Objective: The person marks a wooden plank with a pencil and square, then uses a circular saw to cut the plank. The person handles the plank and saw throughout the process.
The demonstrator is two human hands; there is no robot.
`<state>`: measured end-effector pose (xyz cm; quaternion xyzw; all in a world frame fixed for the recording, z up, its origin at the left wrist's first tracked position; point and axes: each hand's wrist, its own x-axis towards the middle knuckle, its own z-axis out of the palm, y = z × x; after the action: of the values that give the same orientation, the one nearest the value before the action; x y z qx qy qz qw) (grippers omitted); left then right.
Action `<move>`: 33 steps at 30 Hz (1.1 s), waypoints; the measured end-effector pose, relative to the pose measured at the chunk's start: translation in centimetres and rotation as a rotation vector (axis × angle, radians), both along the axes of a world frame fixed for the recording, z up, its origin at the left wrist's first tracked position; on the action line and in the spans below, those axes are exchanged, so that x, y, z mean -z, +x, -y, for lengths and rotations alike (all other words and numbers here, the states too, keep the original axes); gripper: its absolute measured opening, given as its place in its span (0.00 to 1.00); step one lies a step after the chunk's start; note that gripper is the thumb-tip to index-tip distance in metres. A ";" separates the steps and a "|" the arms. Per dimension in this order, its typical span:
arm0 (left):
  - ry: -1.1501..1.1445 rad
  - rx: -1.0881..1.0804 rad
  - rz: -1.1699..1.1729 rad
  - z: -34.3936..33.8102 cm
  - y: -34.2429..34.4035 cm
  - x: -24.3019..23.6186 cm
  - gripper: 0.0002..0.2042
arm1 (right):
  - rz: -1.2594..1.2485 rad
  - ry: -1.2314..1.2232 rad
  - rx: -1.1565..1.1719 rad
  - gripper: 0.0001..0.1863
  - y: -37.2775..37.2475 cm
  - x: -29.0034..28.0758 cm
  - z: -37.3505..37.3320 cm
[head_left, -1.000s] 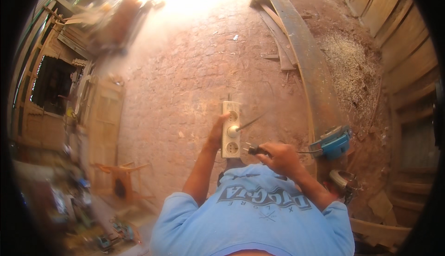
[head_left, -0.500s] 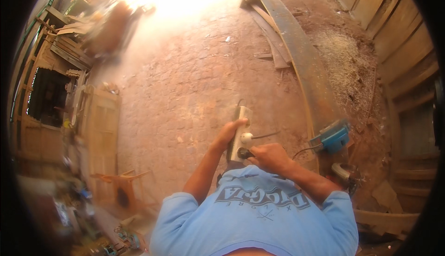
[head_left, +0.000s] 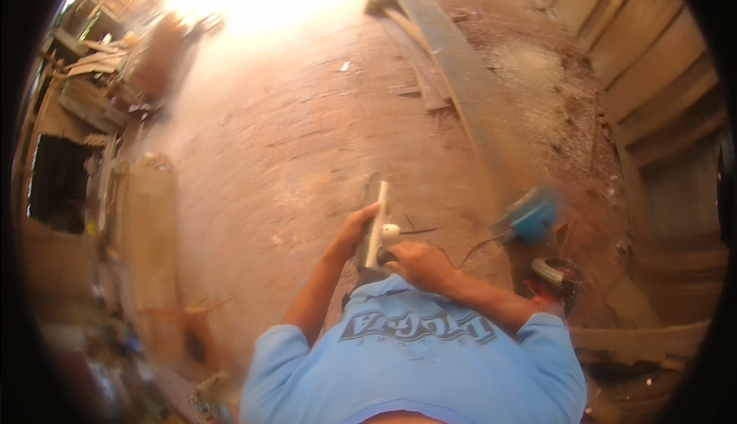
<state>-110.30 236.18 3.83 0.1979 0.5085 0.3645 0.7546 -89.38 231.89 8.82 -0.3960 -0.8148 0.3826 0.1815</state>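
In front of my body my left hand (head_left: 359, 224) is closed around a long pale power strip (head_left: 371, 233), which is tilted so its socket face turns to the right. A round white plug (head_left: 390, 231) sits in the strip, with a dark cable running off to the right. My right hand (head_left: 421, 264) grips a black plug (head_left: 385, 256) at the strip's near end. Whether that plug is fully in its socket I cannot tell, as the fingers hide part of it.
A long plank (head_left: 453, 63) runs from the far side toward a blue power tool (head_left: 531, 216) at the right. Nearer lies another tool with a curved grey part (head_left: 554, 272). Wooden panels (head_left: 660, 94) line the right side. A wooden panel (head_left: 152, 232) and a blurred stool (head_left: 196, 332) stand left.
The power strip has turned more edge-on, and both hands have moved a little left in the picture with it. The right hand keeps its grip on the black plug. The surroundings have shifted left too.
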 end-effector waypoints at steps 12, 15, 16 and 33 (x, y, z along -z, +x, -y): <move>-0.003 -0.048 0.292 1.2 1.7 -0.6 0.23 | -0.045 -0.003 -0.025 0.15 -0.3 0.0 1.9; 0.021 0.002 0.259 0.7 1.1 -0.4 0.23 | -0.010 0.007 -0.017 0.15 -1.3 -0.1 1.6; 0.000 0.006 0.281 0.6 0.7 -0.1 0.23 | 0.014 -0.006 -0.027 0.15 -1.7 0.3 1.6; -0.318 -0.029 0.186 -10.7 -18.4 19.1 0.40 | 0.055 -0.512 0.444 0.22 1.5 2.0 4.7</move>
<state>-128.67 246.84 -15.30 0.0342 0.4904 0.3070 0.8149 -87.85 227.24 6.82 -0.6069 -0.5905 0.5152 0.1328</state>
